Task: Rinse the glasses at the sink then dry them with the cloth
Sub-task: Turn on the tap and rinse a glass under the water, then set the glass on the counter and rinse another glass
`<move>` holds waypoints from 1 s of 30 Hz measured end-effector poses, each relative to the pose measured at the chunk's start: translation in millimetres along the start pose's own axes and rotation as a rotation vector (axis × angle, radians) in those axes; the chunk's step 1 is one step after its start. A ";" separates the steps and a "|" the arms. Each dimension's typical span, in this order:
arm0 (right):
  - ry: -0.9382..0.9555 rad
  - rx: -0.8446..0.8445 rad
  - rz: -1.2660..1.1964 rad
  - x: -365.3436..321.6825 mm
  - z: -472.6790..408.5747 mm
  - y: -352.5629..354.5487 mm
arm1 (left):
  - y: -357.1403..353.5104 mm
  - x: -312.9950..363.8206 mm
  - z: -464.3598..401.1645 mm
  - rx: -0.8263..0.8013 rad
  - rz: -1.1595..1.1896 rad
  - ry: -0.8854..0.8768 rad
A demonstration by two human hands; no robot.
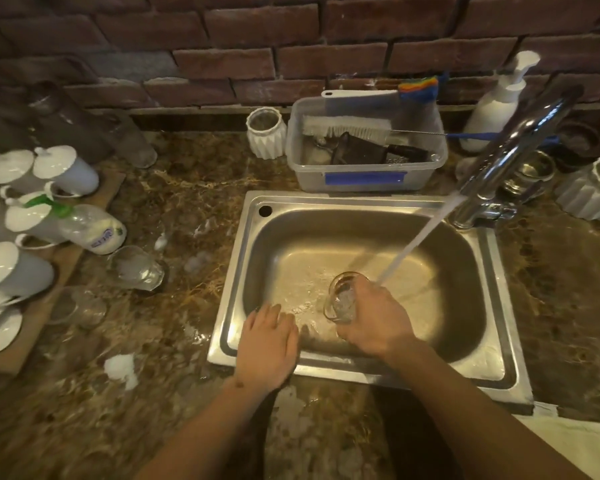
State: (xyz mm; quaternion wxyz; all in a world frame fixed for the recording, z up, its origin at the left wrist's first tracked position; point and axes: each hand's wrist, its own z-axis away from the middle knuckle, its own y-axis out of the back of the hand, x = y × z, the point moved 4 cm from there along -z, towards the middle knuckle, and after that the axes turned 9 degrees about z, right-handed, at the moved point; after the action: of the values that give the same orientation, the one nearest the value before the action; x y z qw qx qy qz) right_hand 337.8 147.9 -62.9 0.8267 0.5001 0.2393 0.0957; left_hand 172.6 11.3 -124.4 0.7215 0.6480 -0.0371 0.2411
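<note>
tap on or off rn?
On. A white stream of water runs from the tap spout down into the sink, landing by the glass gripped in the right hand.

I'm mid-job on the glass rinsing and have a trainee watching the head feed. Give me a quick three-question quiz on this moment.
1. True or false: the left hand grips a glass.
2. Which hand holds the glass beside the water stream? A) left B) right C) both
3. Fill in: the bottle brush lies across the plastic ____ behind the sink.

Key
1. False: it lies open over the sink's near rim.
2. B: the right hand holds it.
3. tub.
</note>
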 end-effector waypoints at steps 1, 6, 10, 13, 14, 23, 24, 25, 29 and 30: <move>-0.020 -0.081 0.042 -0.7 -2.5 -2.8 | -5.0 -9.2 6.2 -0.030 -0.042 -0.029; -0.162 -0.434 -0.031 -14.5 -17.5 -11.6 | -8.1 -9.0 14.5 -0.062 -0.073 -0.152; -0.165 -0.546 0.174 -34.4 -30.7 0.0 | -4.8 -11.7 25.3 -0.035 -0.056 -0.215; -0.084 -0.362 0.330 -59.6 -40.1 12.5 | -4.1 -13.8 42.6 -0.010 -0.056 -0.182; -0.057 -0.283 0.326 -69.2 -43.4 13.2 | -3.2 -12.4 46.6 0.002 -0.038 -0.156; 0.342 0.071 -0.343 -191.7 -85.6 -3.2 | 0.1 -39.9 75.5 0.068 0.083 0.066; 0.354 0.093 -0.352 -205.7 -91.3 -8.0 | -1.3 -42.5 79.6 0.065 0.064 0.075; 0.358 0.104 -0.359 -218.1 -95.7 -12.6 | -3.3 -43.8 81.4 0.060 0.047 0.075; 0.329 0.076 -0.406 -247.0 -110.1 -34.5 | -9.9 -45.0 79.0 0.064 -0.007 0.054; 0.332 0.083 -0.407 -250.7 -111.9 -38.0 | -10.2 -45.3 79.1 0.061 -0.011 0.050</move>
State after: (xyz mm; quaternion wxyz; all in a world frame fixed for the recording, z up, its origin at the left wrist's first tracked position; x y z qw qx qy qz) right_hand 62.3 117.3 -63.9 0.7573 0.4525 0.4709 -0.0018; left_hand 157.2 -78.1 -137.9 0.7034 0.6638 -0.0080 0.2541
